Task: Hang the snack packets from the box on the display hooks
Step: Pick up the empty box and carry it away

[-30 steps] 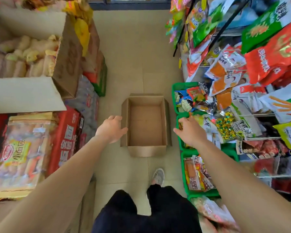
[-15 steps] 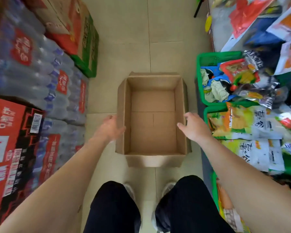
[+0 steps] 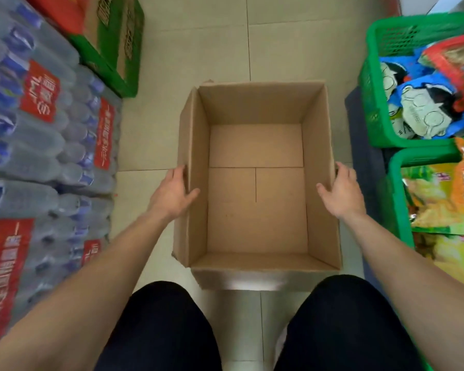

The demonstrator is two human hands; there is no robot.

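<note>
Bare floor (image 3: 198,49) lies open beyond the box (image 3: 257,210); bottle packs (image 3: 51,145) crowd its left, green baskets (image 3: 378,124) seemingly its right.

Left hand (image 3: 172,192) and right hand (image 3: 340,192) are gripping an open box (image 3: 255,105) on the floor (image 3: 198,49).
Each is clasping a side wall, thumb inside, fingers outside. Bottle packs (image 3: 38,145) are lying to the left; green baskets (image 3: 373,103) holding packets (image 3: 423,113) are sitting to the right.
</note>
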